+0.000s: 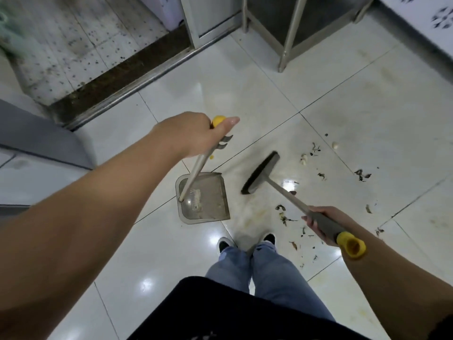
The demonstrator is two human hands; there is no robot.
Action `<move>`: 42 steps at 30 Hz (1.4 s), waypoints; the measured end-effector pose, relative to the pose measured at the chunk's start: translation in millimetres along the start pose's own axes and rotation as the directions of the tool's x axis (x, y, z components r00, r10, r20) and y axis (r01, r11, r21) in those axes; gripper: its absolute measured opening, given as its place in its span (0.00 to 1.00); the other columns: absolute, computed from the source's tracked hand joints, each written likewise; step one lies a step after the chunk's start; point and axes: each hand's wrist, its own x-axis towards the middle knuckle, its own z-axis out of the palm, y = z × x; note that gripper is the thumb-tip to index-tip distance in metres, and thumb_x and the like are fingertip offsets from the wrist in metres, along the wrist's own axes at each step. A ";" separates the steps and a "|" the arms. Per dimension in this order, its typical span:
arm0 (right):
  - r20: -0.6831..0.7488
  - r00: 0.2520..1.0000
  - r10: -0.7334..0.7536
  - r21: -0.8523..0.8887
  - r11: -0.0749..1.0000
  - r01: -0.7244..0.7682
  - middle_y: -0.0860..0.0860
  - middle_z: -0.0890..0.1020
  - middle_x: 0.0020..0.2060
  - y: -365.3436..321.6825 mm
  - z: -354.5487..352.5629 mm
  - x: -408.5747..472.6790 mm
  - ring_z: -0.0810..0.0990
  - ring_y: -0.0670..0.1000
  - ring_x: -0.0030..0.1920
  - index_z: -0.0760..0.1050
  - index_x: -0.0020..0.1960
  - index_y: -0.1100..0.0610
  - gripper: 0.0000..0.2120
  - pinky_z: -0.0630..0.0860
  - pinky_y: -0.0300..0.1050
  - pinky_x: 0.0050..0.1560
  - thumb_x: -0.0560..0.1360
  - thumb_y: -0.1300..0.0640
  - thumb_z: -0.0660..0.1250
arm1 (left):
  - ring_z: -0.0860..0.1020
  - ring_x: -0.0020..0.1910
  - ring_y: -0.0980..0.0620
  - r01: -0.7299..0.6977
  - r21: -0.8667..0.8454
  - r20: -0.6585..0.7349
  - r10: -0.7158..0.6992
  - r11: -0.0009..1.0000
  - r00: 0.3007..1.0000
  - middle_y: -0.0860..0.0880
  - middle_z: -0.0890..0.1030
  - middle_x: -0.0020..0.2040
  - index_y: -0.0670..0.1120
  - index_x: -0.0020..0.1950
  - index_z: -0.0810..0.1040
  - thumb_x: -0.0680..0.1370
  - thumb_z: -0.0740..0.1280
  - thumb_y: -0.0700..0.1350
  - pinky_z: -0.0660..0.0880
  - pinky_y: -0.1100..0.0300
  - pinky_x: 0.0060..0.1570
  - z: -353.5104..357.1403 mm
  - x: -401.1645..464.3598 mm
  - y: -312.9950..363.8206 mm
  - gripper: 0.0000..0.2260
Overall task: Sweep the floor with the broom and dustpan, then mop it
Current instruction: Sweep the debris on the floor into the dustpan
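Broom (263, 176) head rests on the white tiled floor (331, 99), bristle edge just beside the open lip of the dustpan (203, 196). Head view: the right hand (323, 223) has its fingers wrapped around the grey grip of the broom handle, just below the yellow end cap. The left hand (196, 133) grips the top of the dustpan's long upright handle, thumb extended past its yellow cap. The dustpan sits flat on the floor ahead of the person's shoes (246, 241), with a little pale dust already in it.

Scattered debris (316, 155), dark leaf scraps and pale garlic-like pieces, lies to the right of the broom and near the right foot. Judged procedure: carry the broom head out beyond the far scraps, then draw it in short low strokes toward the pan lip. Keep the lip pressed flat so fines do not slip beneath.

Open tile extends right and forward. Boundaries: a raised metal door threshold (137, 82) at upper left, metal frame legs (286, 45) at top, and a grey appliance (41, 141) at left.
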 end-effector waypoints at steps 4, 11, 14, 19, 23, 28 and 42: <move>-0.114 0.993 -0.019 0.077 0.997 0.027 0.55 0.77 0.23 16.8 -53.4 -22.1 0.75 0.48 0.18 0.71 0.46 0.65 0.10 0.75 0.36 0.18 0.79 0.57 0.59 | 0.70 0.31 0.55 -0.004 0.016 0.028 0.004 1.000 1.000 0.50 0.73 0.30 0.47 0.30 0.72 0.70 0.43 0.73 0.59 0.60 0.29 10.6 -1.5 19.0 0.34; -0.226 0.956 -0.189 -0.160 0.975 0.155 0.58 0.70 0.34 20.6 -40.3 -37.8 0.67 0.51 0.30 0.66 0.52 0.66 0.05 0.68 0.31 0.17 0.80 0.64 0.55 | 0.71 0.31 0.51 -0.020 0.045 0.047 0.018 0.999 0.999 0.47 0.72 0.29 0.43 0.29 0.70 0.68 0.41 0.74 0.62 0.59 0.30 19.7 -10.0 32.3 0.36; -0.183 0.961 -0.208 -0.326 0.935 0.141 0.57 0.67 0.31 22.2 -24.2 -31.8 0.63 0.50 0.29 0.67 0.40 0.63 0.10 0.64 0.30 0.16 0.80 0.64 0.56 | 0.71 0.31 0.52 -0.018 0.049 0.043 0.016 0.999 0.999 0.47 0.73 0.29 0.44 0.30 0.71 0.69 0.42 0.73 0.61 0.59 0.29 21.3 -10.1 38.8 0.36; -0.037 0.999 -0.007 -0.001 1.000 0.007 0.56 0.75 0.26 18.6 -15.5 -7.0 0.75 0.48 0.22 0.70 0.44 0.64 0.06 0.75 0.34 0.21 0.78 0.62 0.61 | 0.71 0.32 0.53 -0.003 0.063 0.015 0.002 0.998 1.000 0.47 0.73 0.30 0.44 0.31 0.72 0.70 0.43 0.73 0.61 0.59 0.29 23.6 -12.4 41.5 0.36; 0.098 0.995 0.029 0.277 0.959 -0.055 0.59 0.73 0.35 34.3 2.6 19.3 0.73 0.50 0.30 0.68 0.46 0.63 0.05 0.75 0.35 0.22 0.77 0.62 0.58 | 0.71 0.31 0.55 -0.010 0.041 0.015 0.010 0.999 1.000 0.49 0.73 0.29 0.47 0.31 0.74 0.71 0.44 0.72 0.60 0.60 0.28 24.7 -14.5 44.7 0.33; 0.251 0.968 -0.009 0.495 0.860 -0.120 0.58 0.76 0.26 62.5 20.5 25.0 0.75 0.48 0.18 0.69 0.46 0.66 0.09 0.74 0.35 0.18 0.79 0.59 0.58 | 0.70 0.27 0.54 -0.051 -0.014 -0.001 0.051 0.999 0.999 0.50 0.70 0.24 0.48 0.27 0.69 0.74 0.48 0.70 0.59 0.60 0.27 19.7 -17.3 41.9 0.30; 0.053 0.988 -0.142 0.673 0.736 0.070 0.54 0.72 0.23 80.9 -120.7 -15.3 0.72 0.44 0.16 0.67 0.44 0.65 0.12 0.70 0.30 0.17 0.80 0.56 0.55 | 0.73 0.30 0.52 -0.204 0.175 0.114 0.186 0.963 0.976 0.49 0.73 0.29 0.45 0.30 0.69 0.67 0.42 0.75 0.60 0.60 0.29 40.8 -47.8 70.9 0.36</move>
